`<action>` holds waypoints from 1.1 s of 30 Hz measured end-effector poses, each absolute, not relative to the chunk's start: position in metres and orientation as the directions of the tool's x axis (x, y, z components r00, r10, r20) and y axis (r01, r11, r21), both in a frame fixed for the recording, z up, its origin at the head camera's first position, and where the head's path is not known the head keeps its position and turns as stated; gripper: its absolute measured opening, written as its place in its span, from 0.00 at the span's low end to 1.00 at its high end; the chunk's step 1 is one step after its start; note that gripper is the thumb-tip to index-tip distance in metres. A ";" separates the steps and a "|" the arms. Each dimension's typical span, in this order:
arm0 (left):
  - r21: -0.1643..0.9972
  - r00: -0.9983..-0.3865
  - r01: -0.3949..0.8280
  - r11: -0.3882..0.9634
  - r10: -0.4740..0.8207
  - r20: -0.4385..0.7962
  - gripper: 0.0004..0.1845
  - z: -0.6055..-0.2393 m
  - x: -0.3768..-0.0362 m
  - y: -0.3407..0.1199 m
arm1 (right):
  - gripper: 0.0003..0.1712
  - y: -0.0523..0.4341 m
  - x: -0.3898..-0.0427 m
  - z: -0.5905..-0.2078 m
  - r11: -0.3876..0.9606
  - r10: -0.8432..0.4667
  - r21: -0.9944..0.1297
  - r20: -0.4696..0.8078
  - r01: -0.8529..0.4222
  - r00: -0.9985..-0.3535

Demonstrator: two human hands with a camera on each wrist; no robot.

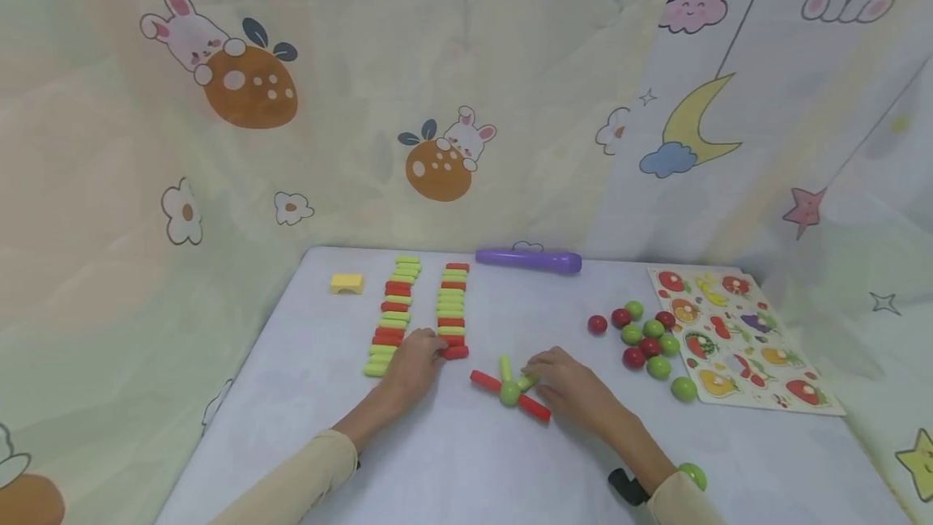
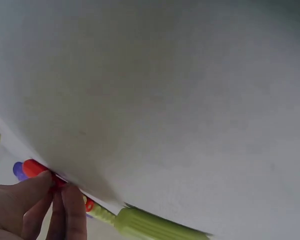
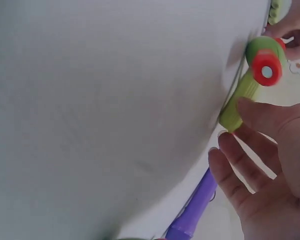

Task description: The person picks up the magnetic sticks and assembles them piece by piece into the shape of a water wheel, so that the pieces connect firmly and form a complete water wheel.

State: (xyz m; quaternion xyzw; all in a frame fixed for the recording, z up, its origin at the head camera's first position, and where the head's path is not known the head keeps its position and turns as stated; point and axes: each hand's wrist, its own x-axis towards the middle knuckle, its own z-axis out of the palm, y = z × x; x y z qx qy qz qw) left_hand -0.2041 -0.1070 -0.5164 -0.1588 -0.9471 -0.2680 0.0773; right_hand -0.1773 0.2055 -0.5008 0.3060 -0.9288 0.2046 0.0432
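Two rows of red and green sticks [image 1: 450,306] lie on the white table [image 1: 452,460]. My left hand [image 1: 436,349] pinches a red stick [image 1: 455,352] at the near end of the right row; the left wrist view shows fingertips [image 2: 65,200] on that red stick [image 2: 34,167]. A green ball [image 1: 509,393] joins two red sticks [image 1: 534,408] and two green ones. My right hand [image 1: 532,369] holds the outer end of one green stick [image 1: 526,382]. In the right wrist view, the thumb [image 3: 260,112] lies on that green stick [image 3: 240,102] below the green ball [image 3: 260,50].
Several loose red and green balls [image 1: 645,343] lie right of the hands, beside a fruit puzzle board [image 1: 739,339]. A purple tube [image 1: 528,260] lies at the table's back edge and a yellow block [image 1: 346,283] at the back left. A patterned curtain hangs behind.
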 end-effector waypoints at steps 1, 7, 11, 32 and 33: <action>0.506 -0.944 0.326 0.799 0.249 0.215 0.14 -0.516 -0.202 -0.108 | 0.21 0.204 -0.179 -0.502 0.730 -0.561 -0.340 0.197 -0.592 -0.804; 0.687 -0.966 0.259 0.679 0.203 0.163 0.11 -0.512 -0.190 -0.114 | 0.14 0.201 -0.180 -0.505 0.769 -0.543 -0.298 0.162 -0.565 -0.824; 0.795 -0.967 0.233 0.560 0.220 0.128 0.10 -0.506 -0.181 -0.117 | 0.13 0.203 -0.177 -0.505 0.800 -0.501 -0.312 0.124 -0.513 -0.856; 0.823 -0.919 0.270 0.501 0.390 0.065 0.09 -0.504 -0.186 -0.088 | 0.14 0.202 -0.168 -0.502 0.819 -0.454 -0.332 0.122 -0.467 -0.883; 0.824 -0.919 0.267 0.500 0.390 0.061 0.10 -0.504 -0.187 -0.089 | 0.14 0.202 -0.167 -0.502 0.822 -0.449 -0.333 0.121 -0.462 -0.885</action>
